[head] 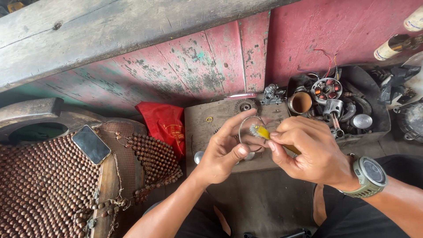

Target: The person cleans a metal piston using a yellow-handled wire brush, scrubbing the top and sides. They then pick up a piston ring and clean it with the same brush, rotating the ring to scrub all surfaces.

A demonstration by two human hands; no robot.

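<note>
My left hand (225,150) pinches a thin metal ring (245,124) between thumb and fingers, held up over a worn wooden board (203,132). My right hand (310,152) grips a small yellow-handled brush (263,132), its bristles pressed against the ring. A green watch (369,176) sits on my right wrist. Both hands meet just above my lap.
A black tray (370,94) at right holds engine parts: a stator with wires, a piston, a metal cup. A gear (245,105) and small metal part lie on the board. A phone (91,144) rests on a beaded seat cover at left; red cloth (165,123) beside it.
</note>
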